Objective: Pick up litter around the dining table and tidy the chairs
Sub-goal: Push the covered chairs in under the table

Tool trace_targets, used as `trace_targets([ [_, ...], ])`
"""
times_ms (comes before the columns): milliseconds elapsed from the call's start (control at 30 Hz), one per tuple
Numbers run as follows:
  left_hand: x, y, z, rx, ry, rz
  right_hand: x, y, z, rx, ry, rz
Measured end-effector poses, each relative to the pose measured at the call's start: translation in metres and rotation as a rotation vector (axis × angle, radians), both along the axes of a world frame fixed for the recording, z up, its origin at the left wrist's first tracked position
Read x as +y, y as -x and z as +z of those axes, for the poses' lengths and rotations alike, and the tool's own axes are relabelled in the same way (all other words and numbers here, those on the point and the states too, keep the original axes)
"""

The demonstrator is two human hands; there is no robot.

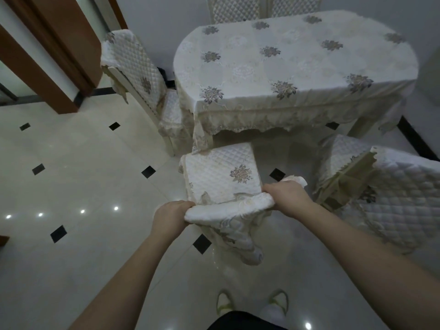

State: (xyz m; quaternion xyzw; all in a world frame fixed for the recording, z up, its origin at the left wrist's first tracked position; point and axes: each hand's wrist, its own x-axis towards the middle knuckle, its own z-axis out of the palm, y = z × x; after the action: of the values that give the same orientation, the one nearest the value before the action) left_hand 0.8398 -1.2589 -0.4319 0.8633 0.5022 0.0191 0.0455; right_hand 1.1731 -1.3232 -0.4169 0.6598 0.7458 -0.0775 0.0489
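A chair (221, 177) with a white quilted cover stands just in front of me, its seat facing the dining table (295, 65). My left hand (170, 216) grips the left end of the chair's covered top rail. My right hand (285, 198) grips the right end of the same rail. The table is oval and draped in a cream floral cloth. No litter shows on the floor around me.
A second covered chair (140, 75) is at the table's left end. A third chair (390, 194) stands at an angle on my right. Two more chair backs (262, 7) show behind the table. A brown door frame (59, 55) is at the far left.
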Motion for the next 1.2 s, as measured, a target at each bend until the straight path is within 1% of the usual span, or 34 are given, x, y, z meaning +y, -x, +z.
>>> trace_targets([
  [167, -0.006, -0.011, 0.005, 0.022, -0.034, -0.076, -0.024, -0.018, 0.009, 0.006, -0.038, -0.015],
  [267, -0.006, -0.025, 0.015, -0.019, -0.064, -0.150, -0.037, -0.030, 0.016, 0.002, -0.059, -0.049],
  [400, -0.002, -0.048, 0.014, -0.050, -0.107, -0.208, -0.049, -0.045, 0.025, -0.003, -0.023, -0.115],
  [533, 0.005, -0.067, 0.005, -0.014, -0.102, -0.223, -0.052, -0.061, 0.027, 0.027, -0.019, -0.167],
  [767, 0.023, -0.092, 0.009, -0.030, -0.096, -0.234, -0.035, -0.081, 0.027, 0.061, -0.009, -0.184],
  [1000, 0.052, -0.117, 0.007, -0.016, -0.075, -0.155, -0.003, -0.097, 0.009, 0.045, -0.037, -0.201],
  [1067, 0.059, -0.127, 0.008, 0.024, -0.045, -0.135, 0.006, -0.106, 0.007, 0.032, -0.043, -0.205],
  [1200, 0.062, -0.144, 0.009, 0.062, -0.064, -0.162, 0.016, -0.126, 0.008, 0.038, -0.029, -0.206],
])
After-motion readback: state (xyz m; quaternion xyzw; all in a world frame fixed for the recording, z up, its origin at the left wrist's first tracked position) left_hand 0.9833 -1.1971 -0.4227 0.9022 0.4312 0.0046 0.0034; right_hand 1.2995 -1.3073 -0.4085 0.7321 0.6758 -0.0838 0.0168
